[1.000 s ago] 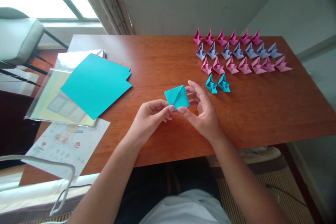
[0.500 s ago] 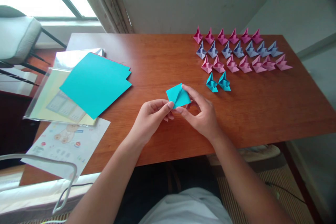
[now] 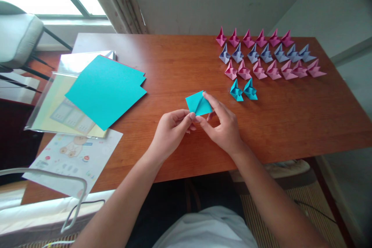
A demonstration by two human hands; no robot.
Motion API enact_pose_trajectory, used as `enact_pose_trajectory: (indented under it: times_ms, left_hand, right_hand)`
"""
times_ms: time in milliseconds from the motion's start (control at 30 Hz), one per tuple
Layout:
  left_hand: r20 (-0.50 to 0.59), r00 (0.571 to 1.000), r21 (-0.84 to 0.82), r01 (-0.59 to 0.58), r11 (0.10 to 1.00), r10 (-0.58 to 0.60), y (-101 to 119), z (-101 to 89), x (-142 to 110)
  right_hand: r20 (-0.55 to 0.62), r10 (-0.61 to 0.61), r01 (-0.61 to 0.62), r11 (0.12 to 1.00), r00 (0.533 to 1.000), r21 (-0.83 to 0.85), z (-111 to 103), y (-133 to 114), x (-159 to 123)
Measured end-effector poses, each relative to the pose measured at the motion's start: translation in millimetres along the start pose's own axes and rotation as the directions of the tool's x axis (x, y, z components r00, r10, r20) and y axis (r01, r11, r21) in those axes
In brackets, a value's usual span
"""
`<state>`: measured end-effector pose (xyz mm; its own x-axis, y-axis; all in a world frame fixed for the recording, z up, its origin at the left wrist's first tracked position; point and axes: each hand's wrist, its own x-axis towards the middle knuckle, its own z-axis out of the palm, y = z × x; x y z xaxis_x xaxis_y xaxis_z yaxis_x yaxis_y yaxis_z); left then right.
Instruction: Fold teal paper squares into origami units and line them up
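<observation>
Though grip underneath is unclear, folded paper (image 3: 193, 101) between hands (image 3: 172, 130) (image 3: 225, 130).

Head cam looks fwd & down across table (image 3: 174, 62), near side.

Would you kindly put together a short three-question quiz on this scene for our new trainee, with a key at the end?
1. Multiple choice. What do the left hand and the right hand both hold?
A) a pair of scissors
B) a small folded teal paper
C) a pink folded figure

2. True or false. The large teal sheet partly covers the clear plastic packet.

3. Fill in the blanks. Of the rows of folded figures, the row nearest the hands is coloured ___ and has ___ figures.

Key:
1. B
2. True
3. teal; two
</observation>
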<state>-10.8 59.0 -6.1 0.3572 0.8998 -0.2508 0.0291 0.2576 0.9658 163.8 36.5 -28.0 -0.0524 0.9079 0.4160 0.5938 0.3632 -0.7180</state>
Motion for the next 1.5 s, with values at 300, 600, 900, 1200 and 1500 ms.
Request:
enact_pose_trajectory:
  times_ms: [300,600,900,1200,1500]
  left_hand:
    - [-0.025,1.0,0.026,-0.012,1.0,0.012,2,-0.4,-1]
    - [-0.004,0.992,0.258,-0.122,0.958,0.128,-6,3.0,-4]
    - [0.001,1.0,0.016,-0.023,1.0,0.023,5,4.0,-4]
    - [0.013,0.999,-0.121,0.03,0.992,-0.029,3,-0.3,-3]
    - [0.033,0.999,-0.074,0.023,0.997,-0.02,5,-0.7,-2]
  right_hand:
    - [-0.008,0.043,-0.042,0.996,0.999,0.084,-1,-1,-3]
    - [0.032,0.352,-0.326,0.822,0.935,0.468,-1,3,1]
    - [0.121,0.305,-0.32,0.776,0.945,0.544,-11,0,4]
    - [0.197,0.202,-0.276,0.81,0.96,0.517,-13,2,2]
    - [0.17,0.224,-0.28,0.805,0.96,0.523,-10,3,3]
